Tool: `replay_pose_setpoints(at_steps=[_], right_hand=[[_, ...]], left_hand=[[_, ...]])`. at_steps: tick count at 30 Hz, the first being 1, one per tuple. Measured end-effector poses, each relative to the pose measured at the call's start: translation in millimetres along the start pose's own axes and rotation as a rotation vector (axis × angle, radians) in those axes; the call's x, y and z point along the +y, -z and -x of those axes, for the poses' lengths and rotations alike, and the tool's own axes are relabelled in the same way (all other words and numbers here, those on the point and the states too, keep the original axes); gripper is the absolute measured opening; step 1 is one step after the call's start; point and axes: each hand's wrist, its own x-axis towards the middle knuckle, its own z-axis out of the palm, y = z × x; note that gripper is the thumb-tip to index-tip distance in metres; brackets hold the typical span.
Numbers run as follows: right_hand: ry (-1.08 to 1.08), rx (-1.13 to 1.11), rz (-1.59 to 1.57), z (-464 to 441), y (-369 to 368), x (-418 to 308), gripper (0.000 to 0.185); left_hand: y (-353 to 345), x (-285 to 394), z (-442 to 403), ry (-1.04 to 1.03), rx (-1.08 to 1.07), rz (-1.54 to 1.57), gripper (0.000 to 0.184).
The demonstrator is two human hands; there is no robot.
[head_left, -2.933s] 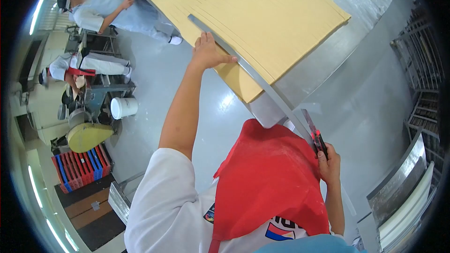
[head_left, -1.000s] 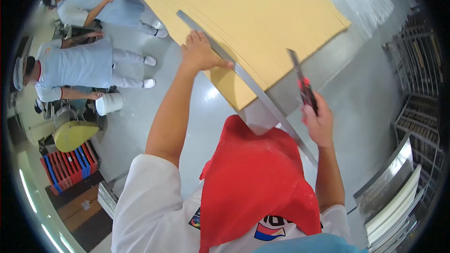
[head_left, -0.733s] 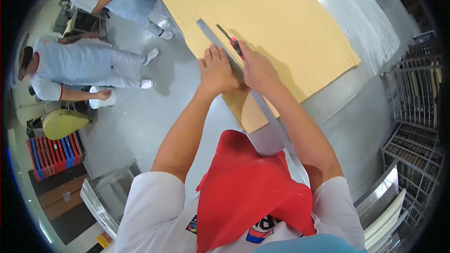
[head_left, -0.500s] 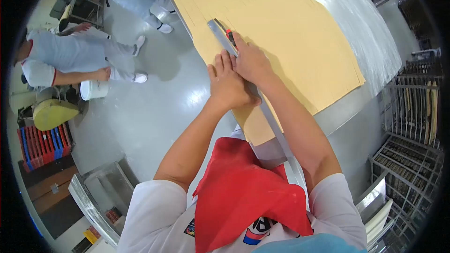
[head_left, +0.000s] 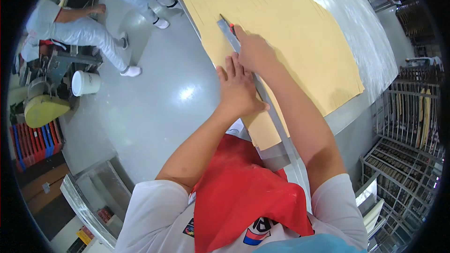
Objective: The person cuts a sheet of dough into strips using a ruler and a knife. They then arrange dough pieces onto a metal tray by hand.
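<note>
A wide pale-yellow sheet (head_left: pixel 300 33) lies on the table, with a long metal straightedge (head_left: pixel 275 118) across its left part. My left hand (head_left: pixel 238 89) rests flat over the straightedge and the strip of sheet beside it, fingers spread and thumb out. Just ahead, my right hand (head_left: pixel 257 52) is closed around a red and black utility knife (head_left: pixel 231 27), index finger stretched along it. The knife lies along the straightedge's right side, its tip near the far end. The palm hides most of its handle.
Shiny metal tabletop (head_left: pixel 361 33) shows beyond the sheet's right edge. Wire racks (head_left: pixel 398 173) stand at right. On the left floor are a white bucket (head_left: pixel 86 83) and a metal cart (head_left: pixel 89 206). Two people in white (head_left: pixel 89 35) are at upper left.
The view has shifted slightly. My left fingers are spread wider, while the knife stays beside the straightedge's far end. The nearer person at left has stepped away from the bucket.
</note>
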Motion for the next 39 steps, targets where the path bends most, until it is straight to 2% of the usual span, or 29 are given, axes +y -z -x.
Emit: replay_pose_setpoints(at_steps=[1, 5, 8, 11, 14, 16, 18, 20, 22, 25, 29, 31, 35, 39], right_hand=[[-0.008, -0.057, 0.015, -7.1, 8.7, -7.2, 0.064], [0.007, -0.038, 0.059, -28.6, 22.7, -17.9, 0.057], [0.018, -0.153, 0.105, -21.4, 31.9, -15.6, 0.053], [0.004, -0.235, 0.102, 22.8, 37.1, -1.1, 0.049], [0.0, -0.188, 0.03, 86.5, 28.3, 19.0, 0.052], [0.065, -0.17, 0.107, 132.2, 21.7, 36.6, 0.058], [0.023, -0.145, 0.071, 184.2, 16.3, 51.9, 0.059], [-0.02, -0.119, 0.034, 232.3, 16.2, 61.1, 0.061], [-0.094, -0.234, 0.025, 274.7, 26.0, 67.3, 0.06], [-0.064, -0.171, 0.016, 334.6, 19.8, 84.4, 0.057], [-0.072, -0.088, -0.033, 370.4, 5.7, 103.1, 0.056], [0.009, 0.024, -0.069, 372.1, -4.5, 111.3, 0.057], [0.012, 0.057, -0.107, 407.0, 2.9, 113.1, 0.057], [-0.369, -0.084, -0.278, 478.4, 7.1, 129.2, 0.041]], left_hand=[[-0.8, -1.0, -0.5, -0.001, -0.001, 0.0, 0.143], [-9.7, -3.3, -0.3, -0.008, 0.071, 0.049, 0.147], [-11.6, -3.5, 1.2, -0.023, 0.122, 0.029, 0.147], [-7.8, 2.1, 1.5, -0.021, 0.12, -0.012, 0.147], [-15.4, 2.5, 0.6, -0.013, 0.127, -0.06, 0.147], [-20.3, 1.5, -4.6, -0.025, 0.142, -0.092, 0.147], [-23.3, 1.7, -10.4, 0.016, 0.154, -0.097, 0.15], [-13.4, 9.3, -9.3, 0.033, 0.1, -0.188, 0.152], [-10.5, 12.5, -9.9, 0.066, 0.055, -0.269, 0.154], [-9.5, 16.8, -13.5, 0.088, 0.018, -0.312, 0.156], [-3.7, 19.6, -17.1, 0.097, -0.065, -0.327, 0.156], [-11.1, 8.8, -27.8, 0.081, -0.065, -0.363, 0.157], [-9.9, 5.5, -34.3, 0.077, -0.097, -0.4, 0.157], [-4.1, 7.6, -29.3, 0.096, -0.077, -0.338, 0.158]])
